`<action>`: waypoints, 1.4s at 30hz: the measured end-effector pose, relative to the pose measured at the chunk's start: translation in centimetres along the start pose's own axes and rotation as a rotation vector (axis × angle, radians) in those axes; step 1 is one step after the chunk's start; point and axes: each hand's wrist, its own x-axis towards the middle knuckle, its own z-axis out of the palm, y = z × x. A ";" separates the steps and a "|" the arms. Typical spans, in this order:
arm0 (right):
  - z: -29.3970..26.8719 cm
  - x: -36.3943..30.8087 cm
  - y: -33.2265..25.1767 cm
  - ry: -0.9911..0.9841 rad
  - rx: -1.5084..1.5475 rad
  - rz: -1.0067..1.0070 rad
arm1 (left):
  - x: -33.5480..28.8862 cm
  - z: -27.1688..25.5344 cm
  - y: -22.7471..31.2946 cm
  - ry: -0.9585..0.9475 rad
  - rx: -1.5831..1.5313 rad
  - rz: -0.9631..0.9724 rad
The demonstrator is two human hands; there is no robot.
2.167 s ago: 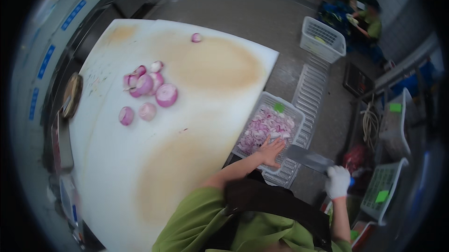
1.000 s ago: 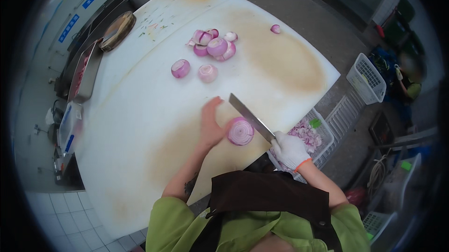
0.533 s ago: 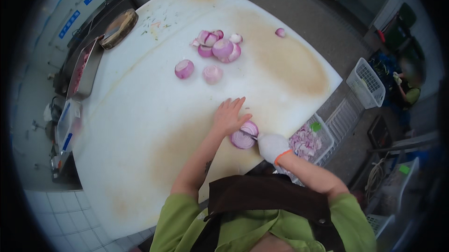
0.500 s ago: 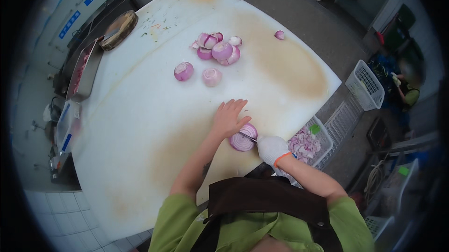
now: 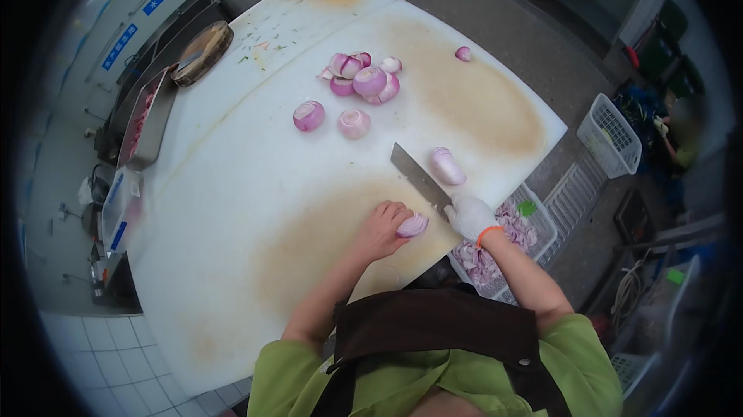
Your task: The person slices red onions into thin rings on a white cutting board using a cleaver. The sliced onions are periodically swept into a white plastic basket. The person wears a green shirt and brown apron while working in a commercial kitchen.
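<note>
A halved red onion (image 5: 413, 225) sits near the front right of the white cutting board (image 5: 255, 177), its pale ringed side showing. My bare left hand (image 5: 383, 229) is closed round its left side. In a white glove with an orange cuff, my right hand (image 5: 470, 217) grips a cleaver (image 5: 419, 176) by its handle, which the fingers hide. The broad blade points away and to the left. Just right of the blade lies another onion half (image 5: 447, 166), apart from it. Farther off, a pile of peeled red onions (image 5: 368, 81) rests with two more onions (image 5: 354, 124) in front.
A white basket of chopped onion (image 5: 517, 223) stands below the board's right edge. One small onion (image 5: 463, 53) lies far right. On the left are a round wooden block (image 5: 203, 53) and a metal tray (image 5: 147, 119). Another person works by a white basket (image 5: 610, 137).
The onion under the blade is now in two halves, one moved away to the right. My right hand has swung the cleaver right; my left hand has come nearer and closed on a half.
</note>
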 end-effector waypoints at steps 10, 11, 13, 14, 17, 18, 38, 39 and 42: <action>1.5 -1.6 -1.5 -0.016 0.006 -0.106 | -2.4 0.9 -1.6 0.354 0.050 -0.581; 1.3 -1.6 -1.6 -0.007 0.014 -0.120 | -2.7 0.9 -1.4 0.350 -0.019 -0.558; 0.6 -1.9 -2.5 0.009 0.041 -0.119 | -3.5 0.5 -0.6 0.327 -0.160 -0.519; 0.1 -1.9 -3.3 0.024 0.057 -0.106 | -3.6 0.6 -0.6 0.346 -0.169 -0.507; 1.8 -0.4 -3.2 0.017 -0.005 -0.142 | -2.8 1.1 -0.5 0.383 -0.201 -0.455; 2.0 0.2 -3.2 0.007 -0.046 -0.170 | -2.5 1.1 -0.7 0.388 -0.206 -0.439; 2.6 0.6 -4.1 -0.055 -0.036 -0.180 | -2.3 0.7 -0.5 0.332 -0.155 -0.497; 1.7 0.4 -4.7 -0.012 -0.028 -0.171 | -2.8 1.2 -0.8 0.356 -0.150 -0.490; 0.7 -0.6 -6.1 0.061 -0.058 -0.171 | -3.2 1.3 -0.1 0.398 -0.132 -0.499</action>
